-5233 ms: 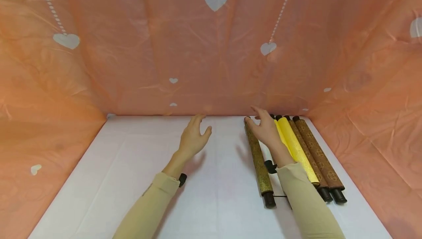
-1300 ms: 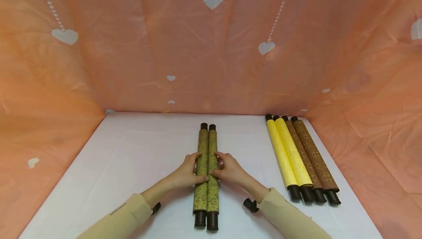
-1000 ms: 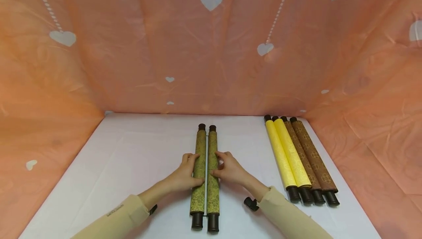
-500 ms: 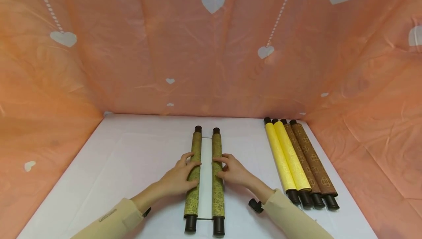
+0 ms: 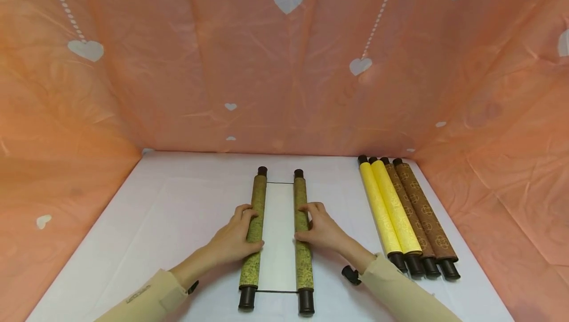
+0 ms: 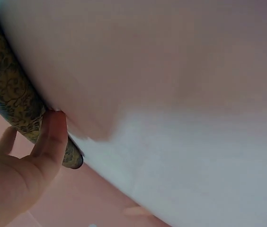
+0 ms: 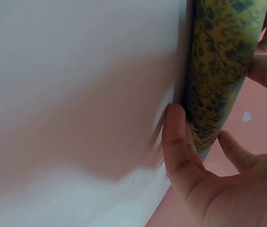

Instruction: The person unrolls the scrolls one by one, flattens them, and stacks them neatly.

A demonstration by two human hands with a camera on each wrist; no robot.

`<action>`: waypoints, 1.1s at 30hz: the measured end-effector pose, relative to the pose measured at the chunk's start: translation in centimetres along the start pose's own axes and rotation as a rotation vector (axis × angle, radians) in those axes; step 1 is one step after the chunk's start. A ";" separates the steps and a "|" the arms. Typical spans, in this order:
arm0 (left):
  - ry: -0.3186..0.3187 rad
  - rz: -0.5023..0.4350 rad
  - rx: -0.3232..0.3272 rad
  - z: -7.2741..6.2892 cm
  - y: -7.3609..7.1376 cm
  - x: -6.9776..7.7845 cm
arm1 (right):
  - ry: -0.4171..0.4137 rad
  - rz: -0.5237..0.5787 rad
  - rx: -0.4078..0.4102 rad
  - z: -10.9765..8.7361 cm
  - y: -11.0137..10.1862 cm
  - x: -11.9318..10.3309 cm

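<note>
An olive-green patterned scroll lies partly unrolled in the head view. Blank white paper [image 5: 279, 238] shows between its left roll [image 5: 259, 196] and right roll [image 5: 304, 265], and dark knobs cap the ends. My left hand [image 5: 234, 238] grips the left roll near its middle, thumb on top. On the other side my right hand [image 5: 326, 233] holds the right roll with curled fingers and thumb. The left wrist view has the fingers bent around the patterned roll [image 6: 5, 80]. Floral pattern on the roll [image 7: 223, 61] is plain in the right wrist view, with fingers around it.
To the right lie two yellow scrolls [image 5: 395, 203] and two brown scrolls [image 5: 424, 208], side by side with dark knobs. A white cloth [image 5: 178, 203] covers the table. Orange curtain [image 5: 178, 65] with white hearts encloses the back and sides.
The scroll came from the right side to the middle of the table. Both hands then took its rolls and drew them apart, left and right, widening the white strip between.
</note>
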State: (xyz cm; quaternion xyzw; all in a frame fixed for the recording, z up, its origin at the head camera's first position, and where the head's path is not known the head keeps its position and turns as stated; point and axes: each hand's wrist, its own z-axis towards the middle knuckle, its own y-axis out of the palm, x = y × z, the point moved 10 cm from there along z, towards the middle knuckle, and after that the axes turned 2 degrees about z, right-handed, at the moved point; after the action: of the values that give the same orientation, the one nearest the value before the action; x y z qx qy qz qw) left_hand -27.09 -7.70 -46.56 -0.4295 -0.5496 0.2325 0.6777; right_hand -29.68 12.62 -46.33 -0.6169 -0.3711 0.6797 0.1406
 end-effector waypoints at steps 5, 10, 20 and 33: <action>0.027 0.008 -0.036 -0.5 -0.1 -0.2 | -0.020 -0.027 -0.037 0.1 -0.2 0.5; 0.053 0.039 -0.042 -0.9 -0.6 -0.5 | -0.028 -0.054 -0.061 -0.3 -0.6 0.8; -0.031 0.080 -0.006 -1.8 -1.6 -1.7 | 0.007 -0.061 -0.007 -1.0 -1.7 1.8; -0.048 0.025 -0.017 -2.5 -2.2 -3.3 | -0.007 -0.036 0.058 -1.9 -3.2 3.4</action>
State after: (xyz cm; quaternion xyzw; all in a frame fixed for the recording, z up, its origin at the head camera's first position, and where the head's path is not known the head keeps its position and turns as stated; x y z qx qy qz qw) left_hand -26.02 -12.25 -46.63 -0.4364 -0.5621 0.2467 0.6578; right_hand -29.39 17.68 -46.63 -0.6035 -0.3628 0.6895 0.1695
